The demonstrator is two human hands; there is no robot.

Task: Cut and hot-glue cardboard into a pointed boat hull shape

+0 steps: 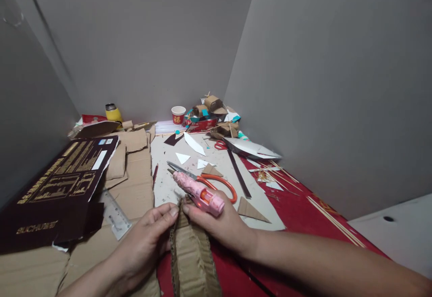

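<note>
My left hand (148,234) pinches the far end of a folded cardboard piece (192,261), which has raised side walls and runs toward me. My right hand (226,227) presses its thumb on that same end from the other side. A pink hot glue gun (195,191) also sits in my right hand, its dark nozzle facing away to the left; the fingers under it are mostly hidden. Just beyond the glue gun lie scissors with orange handles (224,183). Left of my hands, a clear ruler (116,216) rests on flat cardboard (138,182).
A printed dark box panel (64,175) covers the left side. White and brown cut-offs, including a cardboard triangle (253,209), lie on a pale board (270,213). Thin sticks (334,220) lie right. Farther back are a paper cup (178,115), yellow bottle (114,113) and cardboard models (214,104).
</note>
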